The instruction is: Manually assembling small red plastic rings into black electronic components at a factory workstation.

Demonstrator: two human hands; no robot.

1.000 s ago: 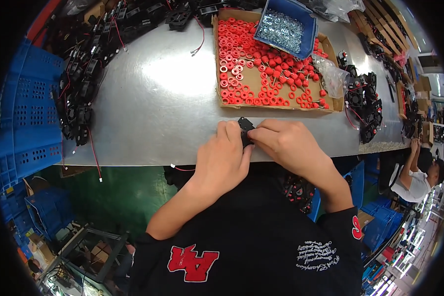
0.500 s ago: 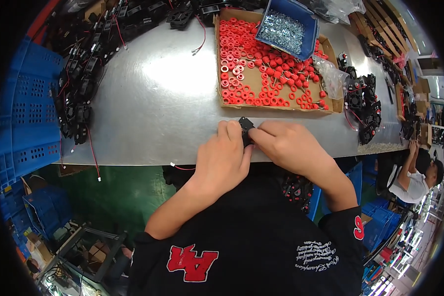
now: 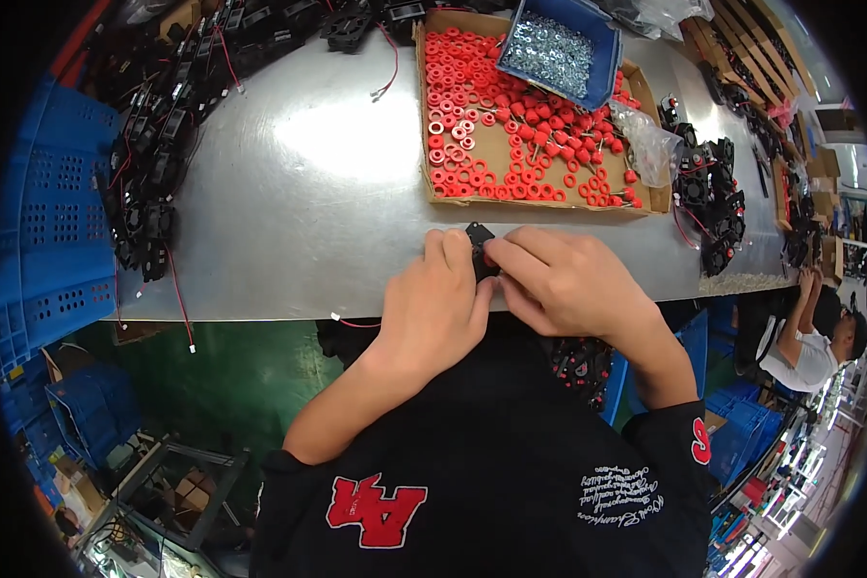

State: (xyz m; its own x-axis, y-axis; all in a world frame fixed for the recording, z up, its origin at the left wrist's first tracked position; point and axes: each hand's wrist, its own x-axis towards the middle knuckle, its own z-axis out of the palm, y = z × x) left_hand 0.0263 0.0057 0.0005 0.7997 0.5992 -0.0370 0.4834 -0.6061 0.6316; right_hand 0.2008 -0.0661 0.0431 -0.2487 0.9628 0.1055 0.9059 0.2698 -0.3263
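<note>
At the near edge of the metal table, my left hand (image 3: pixel 430 301) is closed around a small black plastic part (image 3: pixel 480 234), seemingly a fan like those lying about. Most of it is covered by my fingers. A red wire with a white plug (image 3: pixel 336 317) trails out to the left of my left hand. My right hand (image 3: pixel 570 281) presses its bent fingers and thumb against the part's right side. A speck of red shows by those fingertips, too small to name. Beyond my hands lies a shallow cardboard tray (image 3: pixel 511 202) of red rings (image 3: pixel 450 179) and red knob-like pieces with metal stems (image 3: pixel 561 135).
A blue bin (image 3: pixel 615 72) of small metal hardware rests on the tray's far part, near a clear plastic bag (image 3: pixel 653 154). Black fans with wires are heaped left (image 3: pixel 146 226) and right (image 3: pixel 713 207). A blue crate (image 3: pixel 53 212) stands at left. Another person (image 3: pixel 809 352) sits far right.
My right hand has shifted slightly, its thumb and lower fingers now curled further down beside the black part. The left hand keeps its hold. The whole view has moved a little.
</note>
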